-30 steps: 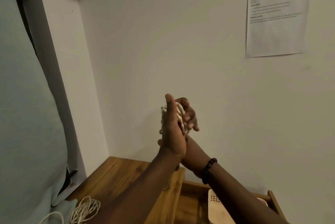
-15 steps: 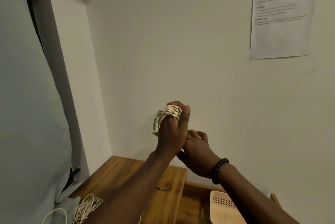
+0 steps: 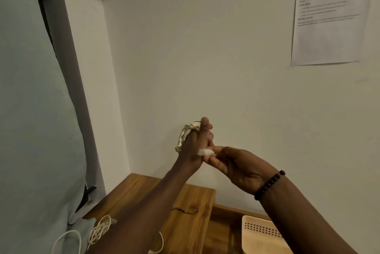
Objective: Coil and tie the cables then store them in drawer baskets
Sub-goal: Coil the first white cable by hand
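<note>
A cream cable coil (image 3: pixel 186 133) is wrapped around my left hand (image 3: pixel 196 146), which is raised upright in front of the wall. The cable's white plug end (image 3: pixel 205 152) sticks out at the heel of that hand. My right hand (image 3: pixel 236 164), wearing a dark bead bracelet, pinches that plug end with its fingertips. More loose cream cable (image 3: pixel 100 230) lies on the wooden tabletop (image 3: pixel 191 198) at lower left. A thin dark tie (image 3: pixel 185 210) lies on the wood.
A cream perforated basket (image 3: pixel 259 231) sits in the open wooden drawer (image 3: pixel 224 210) at lower right. A printed sheet (image 3: pixel 329 21) is taped to the wall. A pale blue curtain (image 3: pixel 35 130) hangs at left.
My right hand has shifted from beneath my left hand to its right side and now pinches the white plug end. The view has tilted slightly.
</note>
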